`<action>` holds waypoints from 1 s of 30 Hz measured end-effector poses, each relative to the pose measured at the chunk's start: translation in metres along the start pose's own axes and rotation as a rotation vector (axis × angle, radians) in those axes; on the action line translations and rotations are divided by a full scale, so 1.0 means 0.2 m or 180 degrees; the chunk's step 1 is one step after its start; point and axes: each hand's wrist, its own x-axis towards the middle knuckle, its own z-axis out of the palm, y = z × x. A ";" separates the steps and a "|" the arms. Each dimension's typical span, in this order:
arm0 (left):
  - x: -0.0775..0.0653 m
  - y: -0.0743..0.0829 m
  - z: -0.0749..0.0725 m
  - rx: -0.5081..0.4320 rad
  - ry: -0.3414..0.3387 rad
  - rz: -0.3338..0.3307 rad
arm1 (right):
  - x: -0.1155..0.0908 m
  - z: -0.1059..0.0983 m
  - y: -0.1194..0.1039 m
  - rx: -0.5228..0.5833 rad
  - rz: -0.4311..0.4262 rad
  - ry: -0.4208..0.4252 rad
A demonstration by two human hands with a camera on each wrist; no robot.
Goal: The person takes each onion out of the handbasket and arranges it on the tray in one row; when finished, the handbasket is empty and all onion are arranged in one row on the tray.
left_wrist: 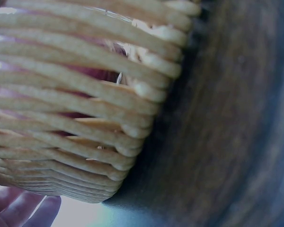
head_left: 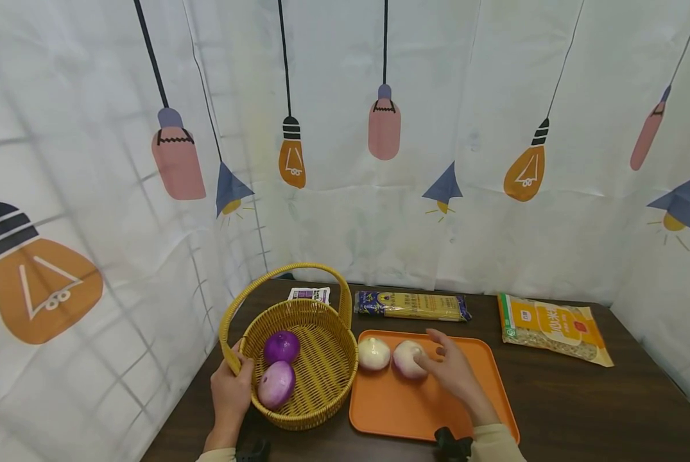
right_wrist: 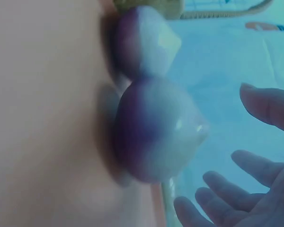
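My left hand (head_left: 232,388) grips the yellow woven basket (head_left: 324,369) at its left rim, by the foot of the arched handle. Two purple onions lie inside: a darker one (head_left: 282,347) behind a paler one (head_left: 276,385). On the orange tray (head_left: 399,410) two white-and-purple onions sit side by side, a left onion (head_left: 373,354) and a right onion (head_left: 407,359). My right hand (head_left: 454,375) hovers just right of the right onion, thumb and fingers spread. In the right wrist view, a gap shows between this hand and the nearer onion (right_wrist: 156,130).
Behind the tray lies a long packet of noodles (head_left: 411,306). A yellow bag of grain (head_left: 555,328) rests at the back right of the dark table (head_left: 564,410). A small white-and-purple packet (head_left: 310,294) is behind the basket. Printed curtains (head_left: 345,224) enclose the table's back and left.
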 end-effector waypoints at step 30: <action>0.00 -0.01 0.01 -0.0057 0.0009 0.0067 | -0.16 0.44 -0.35 0.0622 -0.1209 -0.0125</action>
